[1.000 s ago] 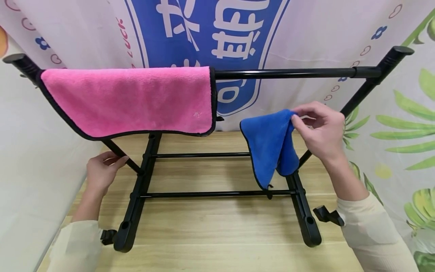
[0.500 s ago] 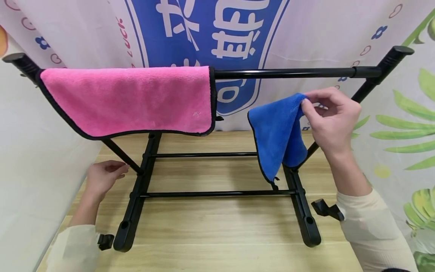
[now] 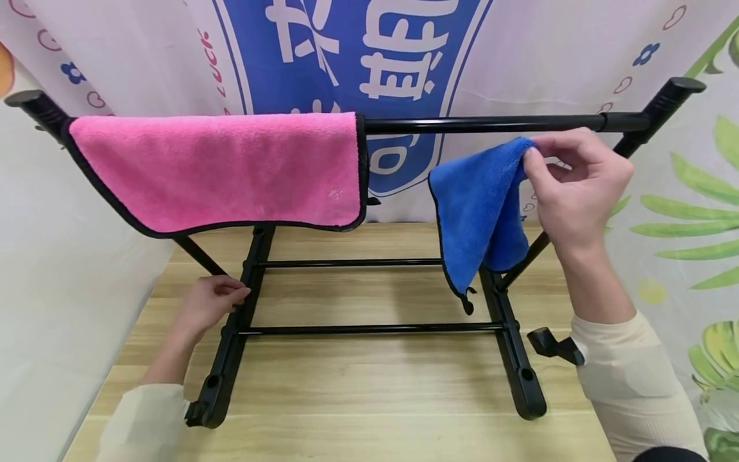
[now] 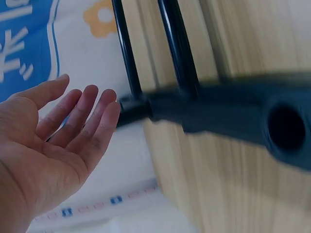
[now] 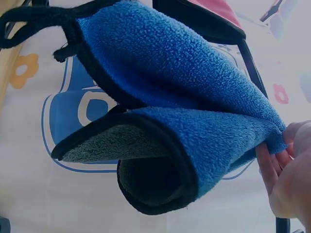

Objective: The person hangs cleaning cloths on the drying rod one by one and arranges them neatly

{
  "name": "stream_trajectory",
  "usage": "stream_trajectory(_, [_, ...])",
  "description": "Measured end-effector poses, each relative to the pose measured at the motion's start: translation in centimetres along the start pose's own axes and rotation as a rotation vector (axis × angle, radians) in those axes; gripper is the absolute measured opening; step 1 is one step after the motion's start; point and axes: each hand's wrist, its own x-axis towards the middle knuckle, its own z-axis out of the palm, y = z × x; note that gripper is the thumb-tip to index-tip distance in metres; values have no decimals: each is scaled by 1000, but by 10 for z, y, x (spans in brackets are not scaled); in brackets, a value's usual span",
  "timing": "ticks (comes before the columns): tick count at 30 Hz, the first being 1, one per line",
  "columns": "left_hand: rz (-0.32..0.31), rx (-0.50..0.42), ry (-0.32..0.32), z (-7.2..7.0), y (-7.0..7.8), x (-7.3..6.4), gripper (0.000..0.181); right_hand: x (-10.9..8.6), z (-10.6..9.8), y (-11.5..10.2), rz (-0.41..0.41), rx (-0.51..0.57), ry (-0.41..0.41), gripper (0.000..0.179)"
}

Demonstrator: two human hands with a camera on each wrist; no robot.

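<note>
My right hand (image 3: 583,186) pinches one corner of a blue towel (image 3: 479,205) between thumb and fingers, and the cloth hangs down in folds below the top bar. The right wrist view shows its black edging, a hanging loop and a grey underside on the blue towel (image 5: 204,87). My left hand (image 3: 210,301) is by the left foot of a black rack (image 3: 369,330), fingers loosely bent. In the left wrist view the left hand (image 4: 63,141) has its palm up with nothing in it. A pink towel (image 3: 231,173) drapes over the left half of the top bar.
The rack's bare top bar (image 3: 485,125) runs right to a slanted post (image 3: 658,119). Its feet stand on a wooden table (image 3: 369,398). A printed curtain (image 3: 519,58) hangs behind. Black mounts (image 3: 554,346) sit at both wrists.
My right hand has raised the blue towel up and to the right, toward the top bar. My left hand has come off the left post and moved right, to the rack's foot.
</note>
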Motion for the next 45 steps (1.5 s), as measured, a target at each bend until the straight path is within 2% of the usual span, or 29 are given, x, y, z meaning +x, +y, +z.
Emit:
stream_trajectory(4, [51,7,-21,14,17,4,26,2,1,-2,-5,-15,14,11])
stream_trajectory(11, [209,55,-26,33,54,10,15,6,3,-4,-36,-81,42,9])
stream_trajectory(14, [290,55,-34,44,72,14,12,7,4,-5,-56,-121,49,8])
stream_trajectory(18, [358,40,-68,60,100,18,13,8,5,-6,-73,-156,56,8])
stream_trajectory(26, [515,-80,-148,93,164,13,14,9,6,-5,-104,-197,66,8])
stream_trajectory(33, [654,-242,-117,115,216,10,19,8,6,-5,-124,-216,50,7])
stream_trajectory(39, [698,-330,-88,125,241,15,24,8,8,-5,-140,-210,29,7])
stream_trajectory(42, [688,-365,-89,128,250,20,31,8,8,-5,-147,-206,22,8])
stream_trajectory(45, [650,-401,-85,130,258,26,41,8,8,-6,-138,-190,23,8])
